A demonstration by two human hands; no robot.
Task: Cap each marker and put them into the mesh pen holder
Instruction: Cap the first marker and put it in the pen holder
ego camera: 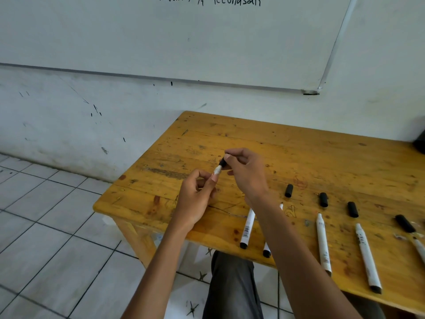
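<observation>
My left hand [195,199] grips a white marker [217,170] above the wooden table [299,157], tip pointing up and away. My right hand [246,171] pinches a black cap [222,162] that sits at the marker's tip. Several uncapped white markers lie near the table's front edge, among them one [247,227] by my right wrist, one [323,242] further right and one [368,256] beyond it. Loose black caps [288,190] [323,199] [352,209] lie above them. Partly cut off at the right edge is a capped marker [406,224]. I see no mesh pen holder.
A dark object [420,143] sits at the table's far right edge, cut off by the frame. A whiteboard [184,38] hangs on the wall behind. White tiled floor [46,226] lies left of the table; my trouser leg [232,286] is under its front edge.
</observation>
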